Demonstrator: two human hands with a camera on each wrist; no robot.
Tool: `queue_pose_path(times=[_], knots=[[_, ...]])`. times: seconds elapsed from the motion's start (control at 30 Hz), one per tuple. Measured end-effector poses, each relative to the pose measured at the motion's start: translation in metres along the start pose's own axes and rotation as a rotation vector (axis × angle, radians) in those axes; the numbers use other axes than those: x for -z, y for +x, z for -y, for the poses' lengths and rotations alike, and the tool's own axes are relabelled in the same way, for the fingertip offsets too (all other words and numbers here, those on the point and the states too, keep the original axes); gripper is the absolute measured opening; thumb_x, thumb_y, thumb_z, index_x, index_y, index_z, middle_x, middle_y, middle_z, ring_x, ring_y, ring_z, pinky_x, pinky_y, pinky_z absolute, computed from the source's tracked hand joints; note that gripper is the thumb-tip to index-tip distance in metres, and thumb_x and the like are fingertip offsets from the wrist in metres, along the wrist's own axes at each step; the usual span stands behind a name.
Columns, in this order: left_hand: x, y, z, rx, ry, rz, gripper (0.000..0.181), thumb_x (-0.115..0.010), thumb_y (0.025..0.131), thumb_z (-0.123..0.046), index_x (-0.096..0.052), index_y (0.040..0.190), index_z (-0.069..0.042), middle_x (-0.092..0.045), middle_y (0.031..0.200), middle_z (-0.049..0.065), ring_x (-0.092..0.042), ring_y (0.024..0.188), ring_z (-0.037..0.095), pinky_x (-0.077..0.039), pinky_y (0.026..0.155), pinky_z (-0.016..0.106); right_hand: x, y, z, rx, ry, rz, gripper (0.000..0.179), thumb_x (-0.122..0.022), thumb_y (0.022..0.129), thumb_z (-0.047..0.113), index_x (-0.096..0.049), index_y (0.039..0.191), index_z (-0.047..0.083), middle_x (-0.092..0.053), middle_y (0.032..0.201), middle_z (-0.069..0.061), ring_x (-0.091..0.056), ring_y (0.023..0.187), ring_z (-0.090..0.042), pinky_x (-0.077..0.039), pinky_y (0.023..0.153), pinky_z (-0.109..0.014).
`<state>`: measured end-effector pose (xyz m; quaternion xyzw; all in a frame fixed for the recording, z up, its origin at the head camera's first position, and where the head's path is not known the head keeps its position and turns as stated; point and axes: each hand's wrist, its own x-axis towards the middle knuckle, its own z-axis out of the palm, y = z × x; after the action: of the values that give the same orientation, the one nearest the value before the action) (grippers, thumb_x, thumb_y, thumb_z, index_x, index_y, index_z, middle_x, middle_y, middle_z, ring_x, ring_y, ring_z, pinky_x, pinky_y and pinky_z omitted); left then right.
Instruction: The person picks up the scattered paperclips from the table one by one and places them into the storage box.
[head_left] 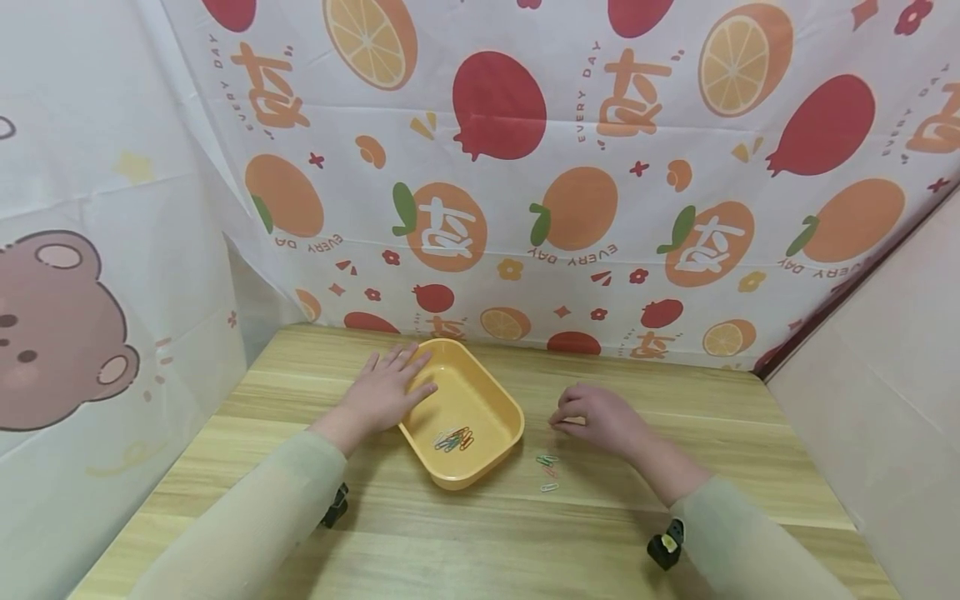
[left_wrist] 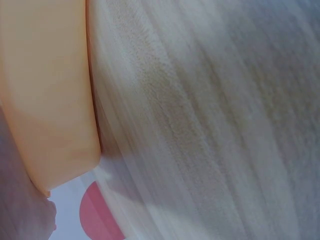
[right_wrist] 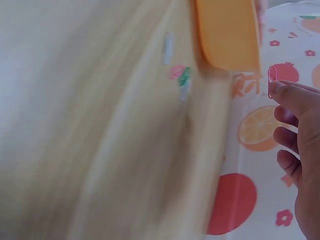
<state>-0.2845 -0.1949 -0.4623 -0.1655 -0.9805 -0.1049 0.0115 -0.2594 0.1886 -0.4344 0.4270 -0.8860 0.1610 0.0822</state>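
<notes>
My left hand (head_left: 382, 390) rests on the left rim of a yellow plastic tray (head_left: 501, 450), its fingers spread and straight over the edge. Inside the tray, near its front end, lies a small heap of coloured paper clips (head_left: 454, 439). To the right of the tray my right hand (head_left: 600, 419) is raised above the table. Between thumb and forefinger it pinches a pink paper clip (right_wrist: 272, 82), seen clearly in the right wrist view. Below that hand several loose paper clips (head_left: 548, 461), green, pink and white, lie on the wood. The left wrist view shows the tray's outer wall (left_wrist: 50, 90).
The wooden table (head_left: 420, 542) carries the tray and loose clips. Behind it hangs a white cloth (head_left: 525, 292) printed with fruit. A cloth with a bear print (head_left: 60, 333) hangs at the left, and a pale panel (head_left: 885, 417) stands at the right.
</notes>
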Motion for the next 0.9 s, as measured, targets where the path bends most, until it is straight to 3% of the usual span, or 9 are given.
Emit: queue_pose_path(times=[0.2, 0.37, 0.6, 0.9], knots=[[0.001, 0.000, -0.001, -0.001, -0.002, -0.001, 0.069, -0.038, 0.102, -0.058, -0.027, 0.158, -0.019, -0.016, 0.165, 0.010, -0.015, 0.150, 0.038, -0.003, 0.119, 0.061, 0.010, 0.023, 0.003, 0.069, -0.008, -0.019, 0.008, -0.081, 0.084, 0.020, -0.080, 0.092, 0.021, -0.065, 0.089, 0.010, -0.059, 0.081, -0.007, -0.054, 0.072, -0.026], [0.003, -0.001, -0.003, -0.005, -0.001, -0.001, 0.069, -0.039, 0.102, -0.057, -0.027, 0.158, -0.019, -0.016, 0.164, 0.010, -0.015, 0.150, 0.038, -0.003, 0.119, 0.061, 0.014, 0.038, 0.008, 0.079, -0.024, -0.007, 0.007, -0.080, 0.086, 0.022, -0.080, 0.093, 0.022, -0.065, 0.090, 0.009, -0.058, 0.083, -0.008, -0.054, 0.074, -0.027], [0.006, -0.001, -0.004, -0.007, 0.000, 0.006, 0.069, -0.038, 0.102, -0.058, -0.026, 0.159, -0.019, -0.015, 0.165, 0.010, -0.014, 0.150, 0.038, -0.003, 0.119, 0.061, 0.005, 0.058, 0.019, 0.148, -0.019, 0.016, 0.005, -0.079, 0.086, 0.021, -0.080, 0.091, 0.020, -0.063, 0.088, 0.008, -0.058, 0.082, -0.009, -0.053, 0.075, -0.026], [0.003, -0.001, -0.002, -0.005, 0.009, -0.006, 0.069, -0.038, 0.102, -0.058, -0.027, 0.158, -0.020, -0.016, 0.164, 0.010, -0.015, 0.149, 0.038, -0.005, 0.119, 0.061, -0.016, 0.088, 0.037, 0.141, -0.040, 0.170, 0.005, -0.077, 0.088, 0.024, -0.080, 0.093, 0.022, -0.063, 0.087, 0.009, -0.057, 0.082, -0.009, -0.051, 0.078, -0.027]])
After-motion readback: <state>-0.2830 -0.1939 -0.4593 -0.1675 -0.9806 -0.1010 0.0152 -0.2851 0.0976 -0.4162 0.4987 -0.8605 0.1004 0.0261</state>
